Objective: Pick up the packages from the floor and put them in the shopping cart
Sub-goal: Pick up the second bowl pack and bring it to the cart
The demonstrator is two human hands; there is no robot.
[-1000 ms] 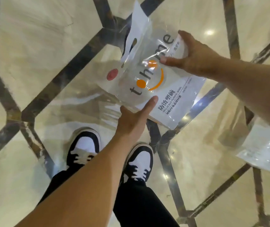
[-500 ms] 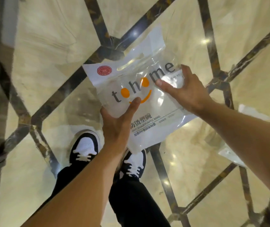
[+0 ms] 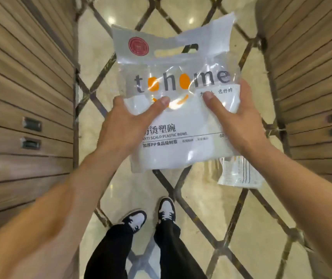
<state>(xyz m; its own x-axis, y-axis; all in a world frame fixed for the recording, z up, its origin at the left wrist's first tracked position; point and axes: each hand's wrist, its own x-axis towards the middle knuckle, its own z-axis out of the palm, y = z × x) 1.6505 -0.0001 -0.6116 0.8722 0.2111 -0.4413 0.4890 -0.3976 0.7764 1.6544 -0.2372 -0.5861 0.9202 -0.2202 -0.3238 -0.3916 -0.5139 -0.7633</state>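
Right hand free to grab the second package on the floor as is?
Probably not. The right hand and left hand both grip the tohome package; the second package lies below it on the floor.

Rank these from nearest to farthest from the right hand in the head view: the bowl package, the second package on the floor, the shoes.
From the right hand:
1. Bowl package, held in it.
2. Second package, on the floor just below it.
3. Shoes, lower and leftward.

Clear "tohome" bowl package (image 3: 173, 109) upright, aloft.
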